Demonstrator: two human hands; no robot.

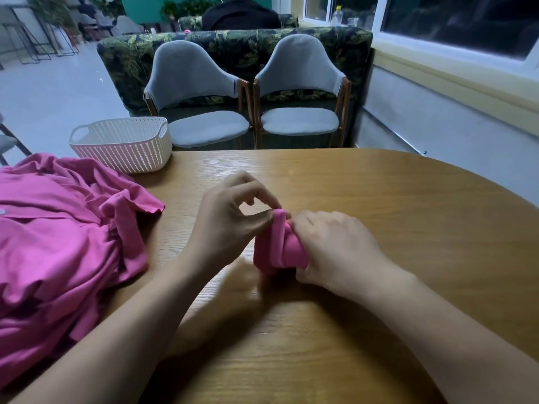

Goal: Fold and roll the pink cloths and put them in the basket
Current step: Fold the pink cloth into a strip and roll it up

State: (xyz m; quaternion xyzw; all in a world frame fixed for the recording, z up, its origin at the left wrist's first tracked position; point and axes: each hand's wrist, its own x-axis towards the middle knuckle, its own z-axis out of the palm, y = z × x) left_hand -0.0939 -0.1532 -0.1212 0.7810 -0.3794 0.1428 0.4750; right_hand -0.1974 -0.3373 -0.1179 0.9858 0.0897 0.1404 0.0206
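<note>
your right grip (335, 252) is clenched round a tight roll of bright pink cloth (280, 249), which lies on the round wooden tabletop (379, 199), well nearer to you than the white slotted plastic basket (122, 144) and off to its right. your left grip (230, 217), on the basket's side of the roll, pinches the roll's upper fold between thumb and fingertips, with the other fingers arched above it. the roll rests on the wood, well apart from the basket, which stands upright with a handle cut-out showing at its left end. on your side of the basket lies a loose heap of crumpled pink cloths (58, 234); its far edge comes right up to the basket's near wall, though you cannot tell whether they touch. the heap spreads away to the basket's left, and your left forearm lies alongside it. beyond the basket and to its right, a grey padded chair with wooden legs (198, 91) and its twin (300, 88) face the tabletop. a dark leaf-print sofa (233, 45) stands behind them. farther back from the basket, a person in dark clothing (239, 16) sits with their back turned.
</note>
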